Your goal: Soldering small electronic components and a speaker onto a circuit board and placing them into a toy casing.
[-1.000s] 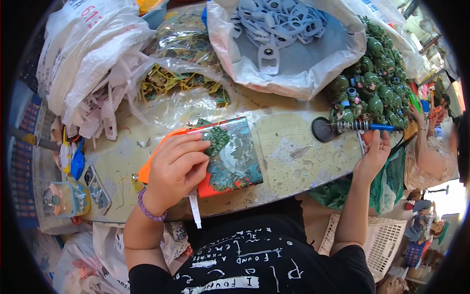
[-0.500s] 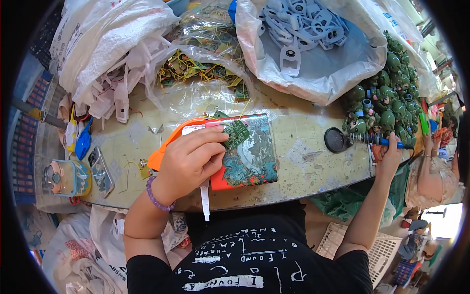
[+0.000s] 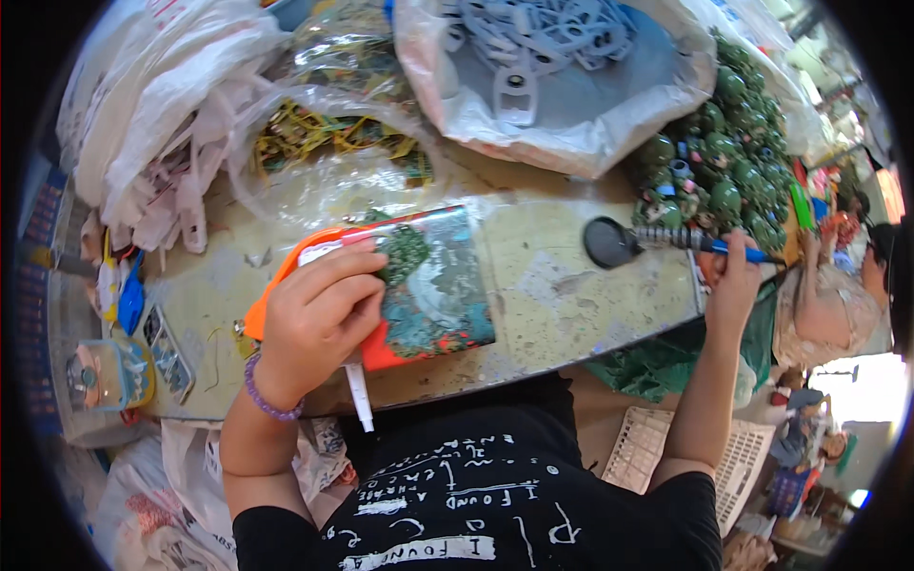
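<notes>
My left hand (image 3: 324, 309) has its fingers pinched at the edge of a small green circuit board (image 3: 407, 252), held over a red box with a worn, patterned top (image 3: 443, 295). Beneath that hand lie an orange plastic part (image 3: 271, 295) and a white plastic part (image 3: 358, 395) whose narrow end hangs past the table edge. My right hand (image 3: 731, 281) is closed around the blue handle of a soldering iron (image 3: 757, 254). The iron's front end is inside a coiled spring holder (image 3: 666, 236), beside a round black dish (image 3: 609, 243).
An open white sack (image 3: 562, 143) of pale plastic frames stands at the back. Dark green round parts (image 3: 724, 152) pile up right of it. Clear bags with wired circuit boards (image 3: 333, 138) and a sack of white parts (image 3: 171, 124) sit back left. A phone (image 3: 169, 357) lies left.
The whole view has shifted, so the table and its things appear further left. My left hand still pinches the circuit board, and my right hand still grips the iron at its holder.
</notes>
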A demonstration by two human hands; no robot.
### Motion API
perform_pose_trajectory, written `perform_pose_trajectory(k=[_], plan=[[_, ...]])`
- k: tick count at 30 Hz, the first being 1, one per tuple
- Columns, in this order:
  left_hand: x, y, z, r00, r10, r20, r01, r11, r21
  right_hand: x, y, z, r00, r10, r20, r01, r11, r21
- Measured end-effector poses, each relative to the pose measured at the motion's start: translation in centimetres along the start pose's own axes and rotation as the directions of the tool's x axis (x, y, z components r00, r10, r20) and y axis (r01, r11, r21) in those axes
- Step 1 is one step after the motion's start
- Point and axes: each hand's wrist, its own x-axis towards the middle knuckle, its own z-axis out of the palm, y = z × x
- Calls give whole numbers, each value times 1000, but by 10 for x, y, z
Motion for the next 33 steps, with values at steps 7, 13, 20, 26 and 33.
perform_pose_trajectory(k=[7, 13, 20, 26, 33], plan=[[1, -3, 0, 1000, -14, -8, 13, 1000, -26, -9, -47, -59, 873, -305, -381, 265, 952, -156], [-1, 3, 5, 999, -20, -33, 19, 1000, -23, -117, -53, 4, 685, -680, -261, 725, 605, 329], [-4, -4, 4, 1000, -3, -21, 3, 999, -33, -147, -88, 53, 264, -905, 335, 602, 426, 676], [-4, -5, 2, 1000, 6, -7, -6, 1000, -17, -150, -94, 78, 188, -942, 279, 610, 334, 718], [-3, -3, 2, 1000, -23, 9, 23, 999, -25, -150, -97, 86, 135, -952, 275, 628, 297, 720]])
